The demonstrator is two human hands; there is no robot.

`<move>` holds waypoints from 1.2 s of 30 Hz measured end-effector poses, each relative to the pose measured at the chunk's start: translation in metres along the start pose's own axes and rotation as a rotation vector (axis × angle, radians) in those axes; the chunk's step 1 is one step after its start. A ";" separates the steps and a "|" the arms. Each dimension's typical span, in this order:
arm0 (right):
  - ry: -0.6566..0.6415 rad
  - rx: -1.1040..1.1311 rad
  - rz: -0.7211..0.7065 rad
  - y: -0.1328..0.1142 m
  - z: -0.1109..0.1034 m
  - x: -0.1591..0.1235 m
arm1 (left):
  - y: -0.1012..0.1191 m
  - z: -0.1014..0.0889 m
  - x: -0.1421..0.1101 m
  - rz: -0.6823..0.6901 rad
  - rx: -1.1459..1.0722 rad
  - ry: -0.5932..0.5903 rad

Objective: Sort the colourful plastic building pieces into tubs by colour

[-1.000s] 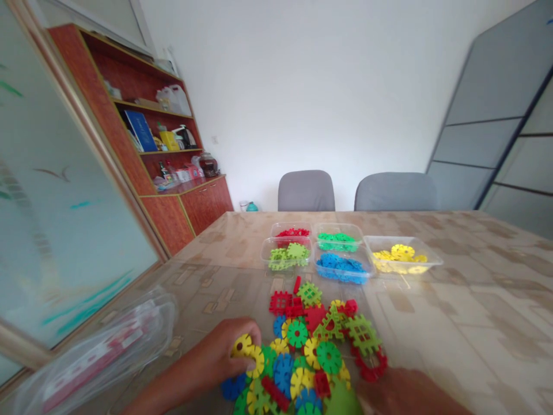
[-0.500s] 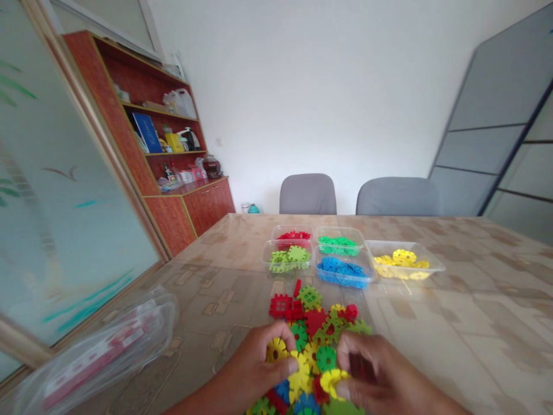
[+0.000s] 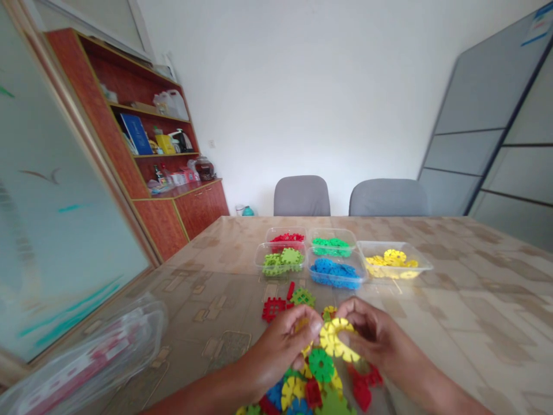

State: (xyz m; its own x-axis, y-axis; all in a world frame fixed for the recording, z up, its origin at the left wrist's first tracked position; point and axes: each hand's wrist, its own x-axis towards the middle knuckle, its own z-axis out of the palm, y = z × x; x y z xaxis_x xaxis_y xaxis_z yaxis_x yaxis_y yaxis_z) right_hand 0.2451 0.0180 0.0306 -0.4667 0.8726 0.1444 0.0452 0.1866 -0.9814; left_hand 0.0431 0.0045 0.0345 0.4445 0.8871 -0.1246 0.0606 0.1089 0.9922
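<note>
My right hand (image 3: 374,334) pinches yellow notched discs (image 3: 339,340), which overlap one another above the pile. Close beside it, my left hand (image 3: 294,337) is closed with thumb and fingertips near the discs' left edge. A bit of yellow shows between its fingers, mostly hidden. Beneath both hands lies a loose pile of interlocking plastic pieces: a green notched disc (image 3: 321,364), yellow and blue discs, a red block (image 3: 313,393) and a light green piece (image 3: 334,402). Red pieces (image 3: 363,386) lie under my right wrist. A red square lattice piece (image 3: 273,309) sits at the pile's far left.
Beyond the pile stand clear tubs: red pieces (image 3: 288,237), light green pieces (image 3: 283,261), green discs (image 3: 332,246), blue discs (image 3: 334,272) and yellow discs (image 3: 393,259). A plastic bag (image 3: 95,357) with a red-and-white item lies at left. Two grey chairs (image 3: 301,196) stand behind the table.
Both hands have come together over the pile, my right one rising with yellow discs from its lower right side. My left hand has moved right with yellow discs. The view has shifted slightly.
</note>
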 end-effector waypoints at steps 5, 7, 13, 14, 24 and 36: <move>0.349 -0.266 0.000 0.004 -0.076 0.016 | 0.021 0.003 0.044 -0.027 -0.009 -0.038; 0.531 -0.473 0.043 0.010 -0.114 0.023 | 0.032 0.011 0.074 0.016 0.045 -0.032; 0.771 -0.677 0.141 0.017 -0.197 0.043 | 0.061 0.061 0.183 0.171 0.296 0.074; 0.787 -0.712 0.158 0.017 -0.204 0.044 | 0.064 0.068 0.196 0.186 0.347 0.085; 0.628 -0.817 0.123 0.005 -0.182 0.011 | 0.061 0.048 0.178 0.363 0.644 0.045; -0.243 -0.768 -0.040 -0.015 -0.030 -0.018 | 0.002 -0.073 -0.006 0.387 0.803 0.019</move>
State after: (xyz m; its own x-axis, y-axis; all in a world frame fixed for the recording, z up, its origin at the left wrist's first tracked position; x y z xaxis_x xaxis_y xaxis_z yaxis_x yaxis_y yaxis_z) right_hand 0.2793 0.0132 0.0467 -0.6560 0.7525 0.0592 0.5777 0.5510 -0.6021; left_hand -0.0253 0.0321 0.0372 0.5492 0.8046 0.2259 0.5203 -0.5407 0.6610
